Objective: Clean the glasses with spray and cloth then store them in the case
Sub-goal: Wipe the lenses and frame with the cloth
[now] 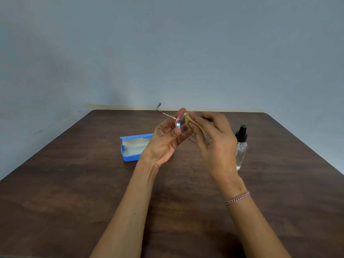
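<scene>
Wiping step: left hand (167, 135) pinches the glasses (179, 123), right hand (210, 138) pinches the cloth (189, 119) against a lens. Next, likely the other lens, then the open case (130, 148) behind the left hand.

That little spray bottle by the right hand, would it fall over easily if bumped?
Probably yes: the spray bottle is tall and narrow, standing upright on a small base, so a sideways nudge may tip it. Its round body would likely roll once down. Its smooth clear wall may be slippery.

Head-worn, wide-angle, aimed forward and down over the desk (74, 183) toward the wall (167, 53), near both hands (216, 148).
</scene>
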`<state>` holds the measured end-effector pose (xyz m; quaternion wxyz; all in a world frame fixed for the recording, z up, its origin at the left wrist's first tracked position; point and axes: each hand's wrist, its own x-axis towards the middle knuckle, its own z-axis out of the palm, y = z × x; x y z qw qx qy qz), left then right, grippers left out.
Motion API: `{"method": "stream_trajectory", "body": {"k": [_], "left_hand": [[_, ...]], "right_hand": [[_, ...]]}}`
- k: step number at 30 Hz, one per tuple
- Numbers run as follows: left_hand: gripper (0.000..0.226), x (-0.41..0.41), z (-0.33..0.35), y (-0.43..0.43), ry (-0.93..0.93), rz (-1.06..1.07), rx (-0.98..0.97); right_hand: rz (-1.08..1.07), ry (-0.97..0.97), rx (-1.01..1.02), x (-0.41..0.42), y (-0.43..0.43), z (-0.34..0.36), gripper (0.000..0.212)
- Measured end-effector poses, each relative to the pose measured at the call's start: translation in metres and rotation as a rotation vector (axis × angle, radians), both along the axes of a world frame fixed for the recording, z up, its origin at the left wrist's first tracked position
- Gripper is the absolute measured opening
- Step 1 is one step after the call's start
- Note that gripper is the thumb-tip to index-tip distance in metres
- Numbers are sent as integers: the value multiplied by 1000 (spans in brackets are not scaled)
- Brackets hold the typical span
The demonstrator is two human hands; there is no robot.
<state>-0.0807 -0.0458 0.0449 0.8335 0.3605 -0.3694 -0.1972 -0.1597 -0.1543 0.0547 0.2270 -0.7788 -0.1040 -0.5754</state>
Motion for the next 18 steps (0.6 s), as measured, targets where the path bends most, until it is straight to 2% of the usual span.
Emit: {"method": "stream_trajectory", "body": {"k": [7, 12, 18], "left_hand": [[46, 0, 0, 4, 0, -19, -21], [44, 3, 2, 7, -1, 17, -45], [49, 3, 0, 3, -6, 7, 31]], "right_hand": [[158, 21, -76, -1, 6, -1, 23], [72, 27, -44, 0, -1, 1, 18], [2, 16, -14, 3, 1, -3, 25]]}}
